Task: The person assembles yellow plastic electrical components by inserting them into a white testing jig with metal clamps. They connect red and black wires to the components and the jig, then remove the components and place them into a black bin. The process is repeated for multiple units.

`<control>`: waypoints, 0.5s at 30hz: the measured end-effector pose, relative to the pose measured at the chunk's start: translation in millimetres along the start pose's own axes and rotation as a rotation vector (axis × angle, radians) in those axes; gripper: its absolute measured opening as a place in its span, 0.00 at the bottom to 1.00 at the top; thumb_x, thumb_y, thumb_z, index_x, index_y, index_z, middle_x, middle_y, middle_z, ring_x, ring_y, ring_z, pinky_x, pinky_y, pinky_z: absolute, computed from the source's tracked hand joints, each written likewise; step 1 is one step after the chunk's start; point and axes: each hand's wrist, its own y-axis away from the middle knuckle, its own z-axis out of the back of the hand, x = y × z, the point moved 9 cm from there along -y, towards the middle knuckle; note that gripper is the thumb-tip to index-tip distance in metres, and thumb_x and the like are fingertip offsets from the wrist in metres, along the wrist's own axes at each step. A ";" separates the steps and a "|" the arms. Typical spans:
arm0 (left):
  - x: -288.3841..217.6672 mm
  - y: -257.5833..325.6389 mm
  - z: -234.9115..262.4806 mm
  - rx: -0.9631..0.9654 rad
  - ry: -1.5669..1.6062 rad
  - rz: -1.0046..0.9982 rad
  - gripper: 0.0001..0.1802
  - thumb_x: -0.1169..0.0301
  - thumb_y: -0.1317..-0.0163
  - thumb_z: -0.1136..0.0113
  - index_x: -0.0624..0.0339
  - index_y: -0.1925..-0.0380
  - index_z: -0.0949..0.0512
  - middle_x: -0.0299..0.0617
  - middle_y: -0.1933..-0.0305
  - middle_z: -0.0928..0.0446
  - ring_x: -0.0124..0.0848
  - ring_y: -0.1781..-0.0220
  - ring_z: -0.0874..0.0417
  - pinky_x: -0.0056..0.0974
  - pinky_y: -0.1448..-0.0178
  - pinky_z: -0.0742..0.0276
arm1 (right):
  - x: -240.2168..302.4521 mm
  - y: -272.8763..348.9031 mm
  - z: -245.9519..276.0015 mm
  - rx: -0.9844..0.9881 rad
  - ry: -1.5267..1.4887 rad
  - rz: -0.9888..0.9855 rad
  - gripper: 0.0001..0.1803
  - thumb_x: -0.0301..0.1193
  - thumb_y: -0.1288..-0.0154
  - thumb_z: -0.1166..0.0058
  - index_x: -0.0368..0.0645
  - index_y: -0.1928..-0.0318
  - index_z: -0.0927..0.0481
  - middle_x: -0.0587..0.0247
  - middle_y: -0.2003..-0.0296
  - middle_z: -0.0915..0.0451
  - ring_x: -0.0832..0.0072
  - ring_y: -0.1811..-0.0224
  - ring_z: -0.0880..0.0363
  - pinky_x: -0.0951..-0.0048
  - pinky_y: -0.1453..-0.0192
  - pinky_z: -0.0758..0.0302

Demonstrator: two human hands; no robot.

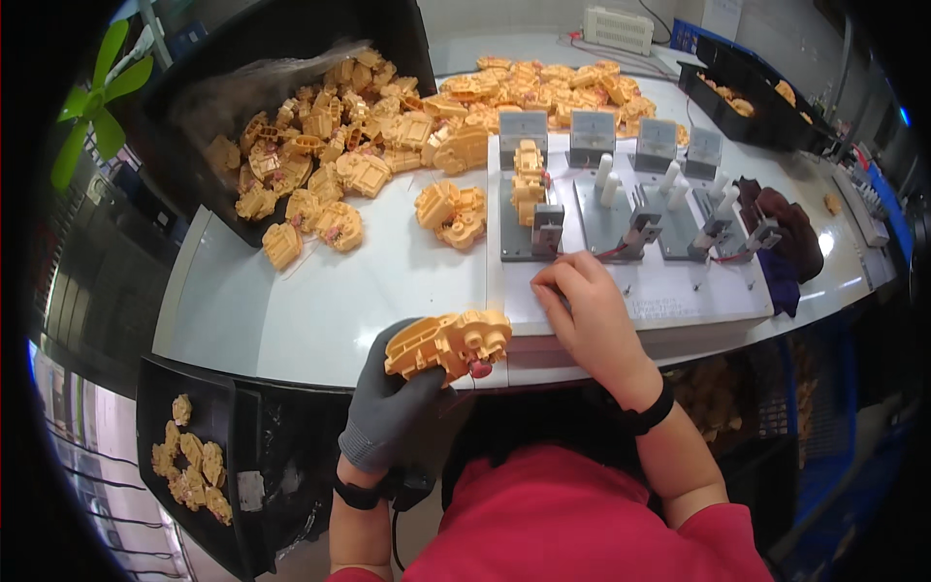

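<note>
My left hand (393, 398), in a grey glove, grips a tan plastic gear housing (448, 346) above the table's front edge. A small red part (479, 370) with thin wires shows at its lower right. My bare right hand (587, 310) is at the white fixture board, its fingers curled together just in front of the first test station (524, 247). Whatever those fingers may hold is too small or hidden to make out. Another tan housing (528, 184) stands upright in that station, and one more tan housing (452, 213) lies on the table left of the board.
Tan housings spill from a tilted black bin (388, 39) and pile up (543, 87) behind the board. Grey stations with white posts (609, 184) and meters (593, 136) line the board. A dark cloth (790, 233) lies at its right; a black crate (194, 388) stands lower left.
</note>
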 end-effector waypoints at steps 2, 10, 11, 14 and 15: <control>8.1 0.5 3.3 -0.006 0.037 0.019 0.28 0.77 0.34 0.42 0.59 0.34 0.36 0.43 0.39 0.27 0.32 0.41 0.22 0.38 0.46 0.16 | -0.6 5.0 -4.8 0.001 -0.016 -0.006 0.02 0.23 0.37 0.41 0.37 0.65 0.20 0.55 0.64 0.24 0.56 0.59 0.24 0.59 0.53 0.26; 10.4 -1.2 -1.4 0.005 0.098 0.016 0.28 0.75 0.33 0.42 0.62 0.34 0.37 0.45 0.38 0.28 0.33 0.39 0.23 0.38 0.45 0.16 | 4.4 2.6 -2.0 -0.012 0.007 0.019 0.03 0.23 0.38 0.41 0.37 0.64 0.20 0.56 0.64 0.24 0.57 0.59 0.24 0.60 0.52 0.26; 12.5 -1.6 -0.6 0.004 0.094 0.024 0.28 0.75 0.32 0.42 0.62 0.34 0.37 0.46 0.38 0.28 0.33 0.39 0.22 0.38 0.45 0.16 | 4.6 3.0 -2.4 -0.006 0.006 0.013 0.03 0.23 0.38 0.41 0.37 0.64 0.20 0.56 0.64 0.24 0.57 0.59 0.24 0.60 0.52 0.26; 15.4 -4.7 -1.6 0.005 0.084 0.057 0.28 0.75 0.33 0.42 0.62 0.34 0.37 0.46 0.38 0.28 0.33 0.40 0.22 0.38 0.45 0.16 | 3.7 2.7 -1.6 -0.001 0.006 0.008 0.03 0.23 0.38 0.41 0.37 0.64 0.20 0.56 0.64 0.24 0.57 0.58 0.23 0.60 0.52 0.26; 16.8 -5.9 -2.0 0.006 0.081 0.071 0.28 0.75 0.33 0.42 0.62 0.34 0.37 0.46 0.38 0.28 0.33 0.40 0.22 0.38 0.46 0.16 | 3.2 2.7 -1.2 -0.002 0.006 0.010 0.03 0.23 0.38 0.41 0.37 0.64 0.20 0.56 0.64 0.24 0.57 0.58 0.23 0.60 0.52 0.26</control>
